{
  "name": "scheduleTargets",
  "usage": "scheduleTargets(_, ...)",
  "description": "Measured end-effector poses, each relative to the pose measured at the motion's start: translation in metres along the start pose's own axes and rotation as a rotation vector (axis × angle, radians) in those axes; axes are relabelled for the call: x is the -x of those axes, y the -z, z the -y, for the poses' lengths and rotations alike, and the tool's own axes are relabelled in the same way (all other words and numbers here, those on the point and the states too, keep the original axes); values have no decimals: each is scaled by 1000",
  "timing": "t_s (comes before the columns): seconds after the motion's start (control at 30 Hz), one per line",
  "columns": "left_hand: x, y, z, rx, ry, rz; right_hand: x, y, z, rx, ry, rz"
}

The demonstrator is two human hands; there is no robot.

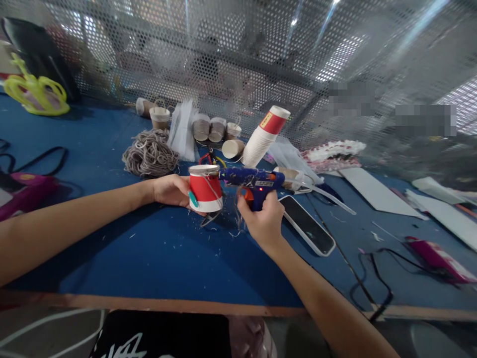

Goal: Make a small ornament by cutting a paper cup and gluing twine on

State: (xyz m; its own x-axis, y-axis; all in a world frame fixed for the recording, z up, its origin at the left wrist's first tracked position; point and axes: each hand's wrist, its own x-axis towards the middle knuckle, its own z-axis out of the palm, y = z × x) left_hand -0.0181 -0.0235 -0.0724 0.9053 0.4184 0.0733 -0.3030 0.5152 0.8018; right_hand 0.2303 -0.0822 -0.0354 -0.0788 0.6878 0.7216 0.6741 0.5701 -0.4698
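A red and white paper cup is gripped in my left hand, its rim wound with grey cord. A strand of cord hangs down the cup's side and loops below it. My right hand is wrapped around the handle of a blue hot glue gun, with a finger by the orange trigger. The gun's nozzle points left and meets the cup near its rim; whether it touches I cannot tell. A clear glue stick sticks out of the gun's back. A tangled heap of grey cord lies behind my left hand.
A leaning stack of paper cups stands behind the gun. Several small cord-wrapped cups line the perforated metal screen. A phone lies right of my right hand, near a black cable. A yellow crown-shaped holder stands at far left.
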Motion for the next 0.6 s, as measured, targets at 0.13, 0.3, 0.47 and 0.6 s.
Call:
scheduleTargets(0.13,-1,2,2,-20,4,-7,0,-1,-1,19,41,-25)
scheduleTargets(0.3,-1,1,2,-44,14,-33,1,-2,-6,67,55,-21)
scheduleTargets(0.47,-3,-3,1,-36,32,-18,2,-2,-7,95,83,-30)
scheduleTargets(0.6,-2,-3,1,-26,48,-42,1,-2,-7,106,118,-42)
